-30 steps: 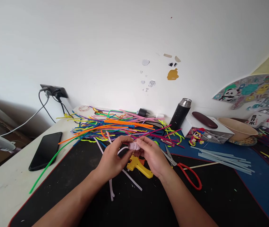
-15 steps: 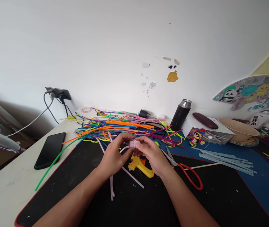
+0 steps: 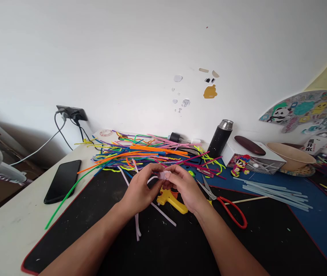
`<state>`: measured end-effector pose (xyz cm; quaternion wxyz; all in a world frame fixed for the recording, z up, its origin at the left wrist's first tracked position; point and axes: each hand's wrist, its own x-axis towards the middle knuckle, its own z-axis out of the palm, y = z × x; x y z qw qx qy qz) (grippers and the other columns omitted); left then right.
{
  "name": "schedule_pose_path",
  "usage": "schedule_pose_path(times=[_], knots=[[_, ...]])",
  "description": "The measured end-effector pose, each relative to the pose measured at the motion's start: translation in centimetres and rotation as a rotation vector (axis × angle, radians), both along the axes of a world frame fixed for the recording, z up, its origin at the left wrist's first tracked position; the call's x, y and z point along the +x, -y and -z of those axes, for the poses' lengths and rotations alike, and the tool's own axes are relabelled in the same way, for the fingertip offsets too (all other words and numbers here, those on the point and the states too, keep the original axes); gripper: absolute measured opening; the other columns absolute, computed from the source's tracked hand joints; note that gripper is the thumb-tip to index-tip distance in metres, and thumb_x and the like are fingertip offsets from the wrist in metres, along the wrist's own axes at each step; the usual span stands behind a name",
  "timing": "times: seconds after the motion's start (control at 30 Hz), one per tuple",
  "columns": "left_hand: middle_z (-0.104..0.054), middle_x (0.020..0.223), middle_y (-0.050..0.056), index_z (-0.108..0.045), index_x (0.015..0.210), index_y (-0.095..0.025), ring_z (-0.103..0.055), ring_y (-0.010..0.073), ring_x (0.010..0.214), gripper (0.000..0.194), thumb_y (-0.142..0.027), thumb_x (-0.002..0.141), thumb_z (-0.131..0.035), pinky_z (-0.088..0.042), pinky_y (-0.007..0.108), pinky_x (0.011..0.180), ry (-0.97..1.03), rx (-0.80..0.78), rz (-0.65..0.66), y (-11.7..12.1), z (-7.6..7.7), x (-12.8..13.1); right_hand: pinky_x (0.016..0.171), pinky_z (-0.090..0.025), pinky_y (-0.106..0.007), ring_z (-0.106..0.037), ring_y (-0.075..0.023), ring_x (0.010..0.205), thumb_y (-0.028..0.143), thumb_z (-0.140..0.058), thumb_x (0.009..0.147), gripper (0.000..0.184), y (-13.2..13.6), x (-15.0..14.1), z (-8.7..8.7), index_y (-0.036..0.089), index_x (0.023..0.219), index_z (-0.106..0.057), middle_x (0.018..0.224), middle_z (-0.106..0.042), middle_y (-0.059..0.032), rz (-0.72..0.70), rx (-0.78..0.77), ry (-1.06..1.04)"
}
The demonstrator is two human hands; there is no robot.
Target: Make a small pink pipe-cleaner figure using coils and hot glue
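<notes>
"Landmark?"
"Yellow glue gun [image 3: 175, 204]. The lilac coil [image 3: 164, 175] is just beyond it, partly hidden by fingers."
"Hands?"
"Left hand [image 3: 137, 191] has thumb and fingers pinched on the coil's left side. Right hand [image 3: 188, 188] is clamped on its right, thumb on top."
"Change?"
"Strand's already wound into a compact bundle; looks like shaping or tightening. Whether it's secured, can't tell."
"Nearby?"
"Loose pale stems [image 3: 165, 216] left of the gun and on its near side, red-handled scissors [image 3: 236, 220] to its right, colourful pipe cleaners [image 3: 163, 152] beyond it."
</notes>
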<state>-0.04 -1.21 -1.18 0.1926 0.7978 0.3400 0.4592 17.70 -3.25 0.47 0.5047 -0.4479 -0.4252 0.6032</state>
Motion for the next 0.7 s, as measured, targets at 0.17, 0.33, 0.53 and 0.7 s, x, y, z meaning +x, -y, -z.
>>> schedule_pose_path(times=[0.17,0.33,0.53,0.7], knots=[[-0.074,0.111,0.006,-0.056,0.121,-0.024,-0.075,0.0198,0.098,0.025,-0.018,0.097,-0.06,-0.062,0.033,0.086,-0.054,0.122,-0.002,-0.05,0.26,-0.02,0.07,-0.045,-0.033,-0.063,-0.0187,0.07,0.043,-0.085,0.075,0.031,0.19,-0.11,-0.38,0.021,0.087,-0.067,0.078,-0.073,-0.0016,0.01,-0.001,-0.003],[-0.075,0.109,0.006,-0.056,0.121,-0.024,-0.075,0.023,0.109,0.024,-0.018,0.099,-0.061,-0.062,0.034,0.09,-0.069,0.208,0.0,-0.03,0.24,0.08,0.07,-0.044,-0.034,-0.063,-0.0185,0.07,0.039,-0.083,0.075,0.027,0.26,-0.17,-0.47,0.021,0.084,-0.066,0.075,-0.07,-0.0001,0.009,0.018,0.002],[-0.075,0.107,0.007,-0.055,0.12,-0.023,-0.074,0.0237,0.114,0.021,-0.016,0.101,-0.059,-0.062,0.035,0.094,-0.083,0.297,0.025,0.09,-0.02,0.21,0.07,-0.044,-0.034,-0.061,-0.0177,0.068,0.036,-0.081,0.075,0.024,0.23,-0.34,-0.27,0.021,0.083,-0.064,0.072,-0.068,0.0014,0.002,0.032,-0.026],[-0.075,0.106,0.007,-0.055,0.121,-0.024,-0.074,0.0235,0.114,0.022,-0.014,0.101,-0.058,-0.06,0.041,0.102,-0.081,0.327,0.039,0.07,0.11,0.28,0.07,-0.044,-0.034,-0.06,-0.0172,0.066,0.036,-0.082,0.075,0.025,0.16,-0.57,0.02,0.022,0.083,-0.064,0.071,-0.067,0.0018,0.009,0.041,-0.072]])
